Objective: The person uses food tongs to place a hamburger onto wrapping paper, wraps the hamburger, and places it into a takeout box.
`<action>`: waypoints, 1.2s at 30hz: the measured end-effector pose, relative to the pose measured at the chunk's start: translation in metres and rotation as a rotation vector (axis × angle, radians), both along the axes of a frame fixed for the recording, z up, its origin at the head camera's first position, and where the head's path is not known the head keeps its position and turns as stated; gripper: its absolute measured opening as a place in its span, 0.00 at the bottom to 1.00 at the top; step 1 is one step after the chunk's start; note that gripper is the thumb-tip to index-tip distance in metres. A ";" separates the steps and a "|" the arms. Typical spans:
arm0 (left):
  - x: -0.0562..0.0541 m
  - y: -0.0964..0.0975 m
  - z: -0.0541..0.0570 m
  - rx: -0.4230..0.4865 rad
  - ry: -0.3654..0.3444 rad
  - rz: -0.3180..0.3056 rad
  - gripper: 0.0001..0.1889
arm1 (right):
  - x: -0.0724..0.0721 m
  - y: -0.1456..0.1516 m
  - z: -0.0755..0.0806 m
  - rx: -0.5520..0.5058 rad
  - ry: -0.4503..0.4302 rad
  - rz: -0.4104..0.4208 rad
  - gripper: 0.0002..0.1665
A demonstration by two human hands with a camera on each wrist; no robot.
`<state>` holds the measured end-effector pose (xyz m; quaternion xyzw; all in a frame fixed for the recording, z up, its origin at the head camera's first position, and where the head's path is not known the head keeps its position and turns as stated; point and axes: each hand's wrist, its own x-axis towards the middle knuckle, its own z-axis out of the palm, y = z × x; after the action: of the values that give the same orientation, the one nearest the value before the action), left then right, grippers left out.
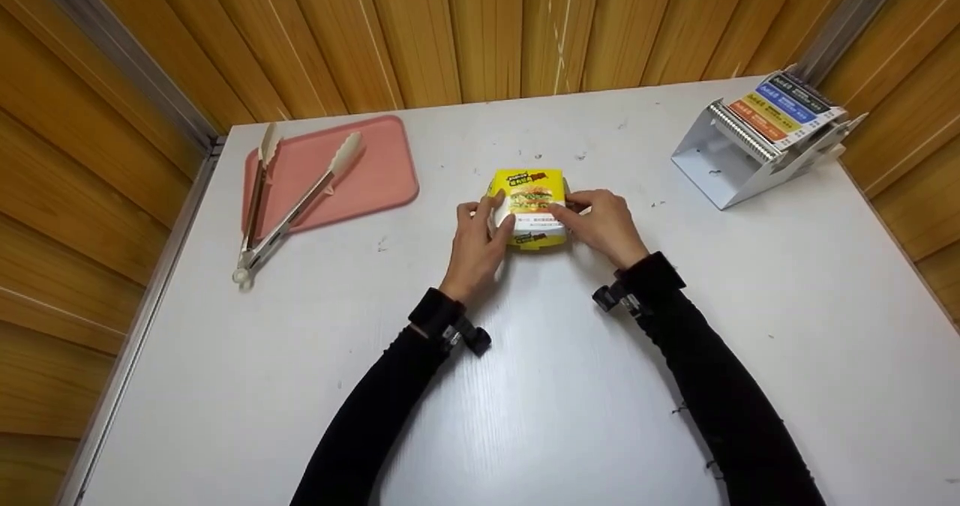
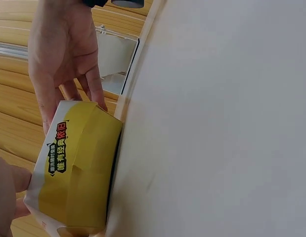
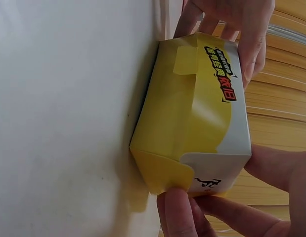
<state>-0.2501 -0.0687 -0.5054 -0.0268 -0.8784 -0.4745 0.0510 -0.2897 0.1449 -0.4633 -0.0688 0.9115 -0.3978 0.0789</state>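
A yellow and white cardboard burger box (image 1: pixel 534 210), printed with a burger, sits closed on the table. My left hand (image 1: pixel 478 251) grips its left side, thumb near the front corner and fingers along the side. On the opposite side my right hand (image 1: pixel 609 229) holds the box, thumb at the top edge. In the right wrist view the fingertips (image 3: pixel 178 210) of my right hand press at the yellow side flap (image 3: pixel 165 170) of the box. A front tab (image 3: pixel 185 60) lies against the box's front.
At the back left, metal tongs (image 1: pixel 289 221) with pale tips lie spread across a pink tray (image 1: pixel 386 165). A metal dispenser (image 1: pixel 724 169) holding rolls of coloured labels (image 1: pixel 784 109) stands at the back right. Wood-look panels (image 1: pixel 480 34) wall the white table (image 1: pixel 525 416).
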 end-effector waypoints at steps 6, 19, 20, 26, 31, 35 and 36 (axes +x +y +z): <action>0.001 0.002 0.002 -0.021 0.058 0.002 0.27 | 0.000 0.000 0.004 0.000 -0.035 -0.014 0.34; 0.003 0.004 0.001 -0.104 0.062 0.043 0.28 | 0.006 -0.009 0.008 0.176 -0.009 0.071 0.38; 0.003 0.004 0.000 -0.107 0.067 0.043 0.27 | 0.007 -0.010 0.007 0.189 0.012 0.076 0.38; 0.001 0.004 0.001 -0.128 0.062 0.028 0.28 | 0.006 -0.009 0.006 0.191 -0.006 0.076 0.39; 0.000 0.004 0.000 -0.120 0.038 0.031 0.28 | 0.002 -0.006 0.007 0.130 -0.144 0.072 0.46; 0.000 0.004 0.001 -0.113 0.039 0.030 0.27 | 0.001 -0.002 0.007 0.064 -0.170 0.031 0.45; 0.000 0.004 0.001 -0.109 0.044 0.031 0.27 | 0.002 -0.001 0.006 0.048 -0.168 0.021 0.44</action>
<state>-0.2498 -0.0651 -0.5042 -0.0265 -0.9019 -0.4242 0.0763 -0.2880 0.1441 -0.4570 -0.0426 0.9103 -0.3792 0.1608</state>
